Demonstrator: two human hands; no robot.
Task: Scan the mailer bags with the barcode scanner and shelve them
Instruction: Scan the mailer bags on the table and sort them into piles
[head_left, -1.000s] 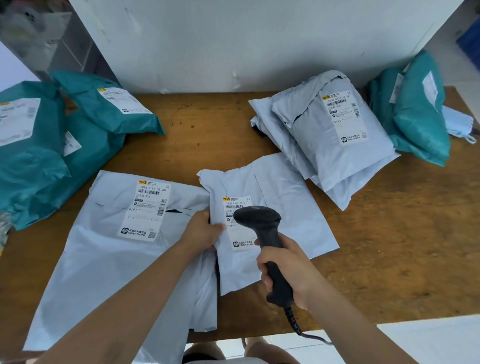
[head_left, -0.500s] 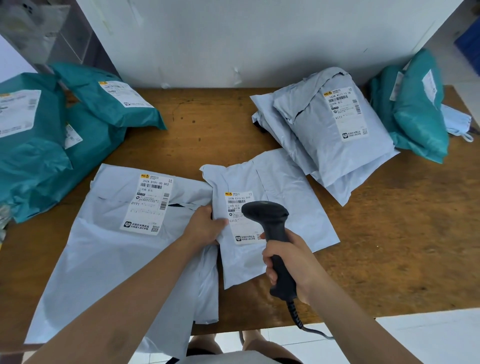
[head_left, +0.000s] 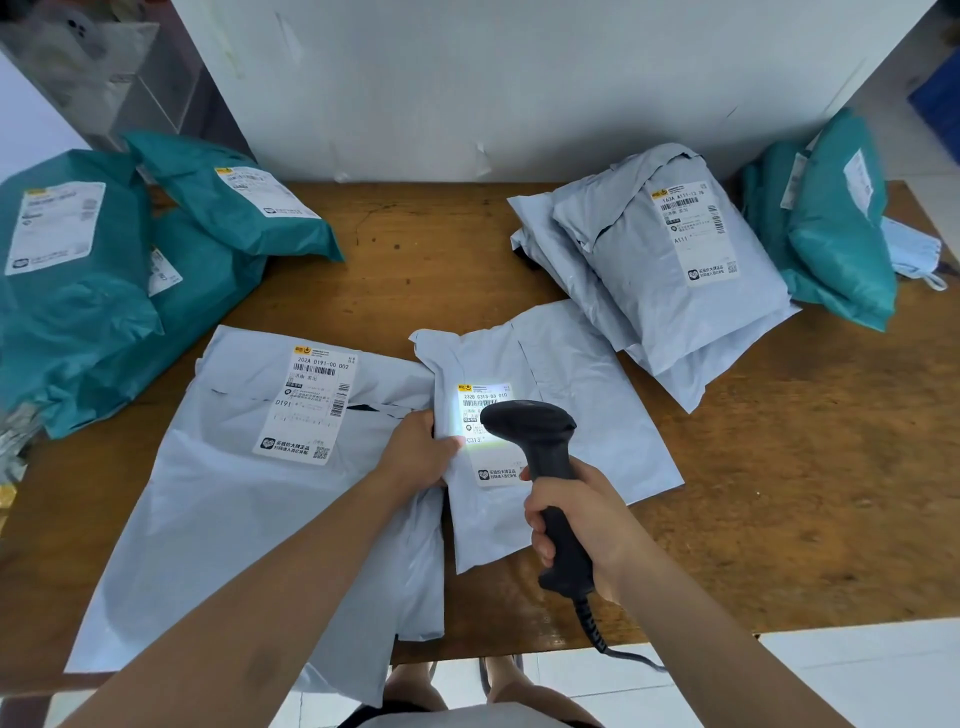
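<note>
- Fingers (head_left: 537, 522) of your right hand (head_left: 584, 519) gripped the scanner (head_left: 530, 431), lighting the label (head_left: 480, 397).
- Your left hand (head_left: 415, 454) pinched the left edge of the grey bag (head_left: 571, 374), which lay flat on the surface (head_left: 415, 260).

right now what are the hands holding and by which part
The right hand grips the barcode scanner by its handle. The left hand holds the small grey mailer bag by its left edge, beside the lit label.
</note>
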